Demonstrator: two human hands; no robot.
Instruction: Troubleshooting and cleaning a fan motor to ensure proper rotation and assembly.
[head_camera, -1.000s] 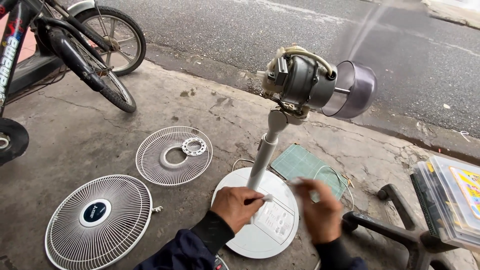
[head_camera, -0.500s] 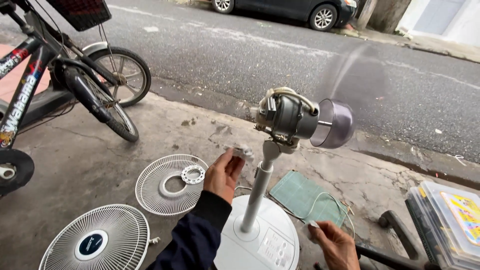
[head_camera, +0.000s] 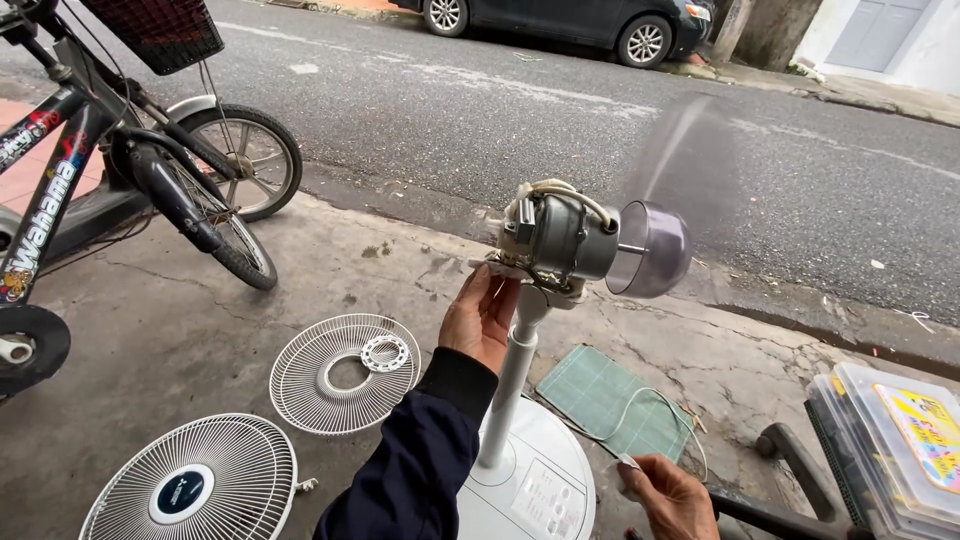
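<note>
The left hand (head_camera: 482, 318) has been raised to the bare motor (head_camera: 556, 240), fingers spread wide, touching. The spinning blade (head_camera: 660, 215) at right could strike fingers. The right hand (head_camera: 672, 495) pinches a small white piece.

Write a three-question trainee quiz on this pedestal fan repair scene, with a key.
1. True or false: the left hand touches the underside of the fan motor.
2. Which grille carries a dark centre badge: A) the front grille or B) the rear grille?
3. What lies on the pavement right of the fan pole?

Key: 1. True. 2. A. 3. A green cutting mat, with a white cord lying across it.
</note>
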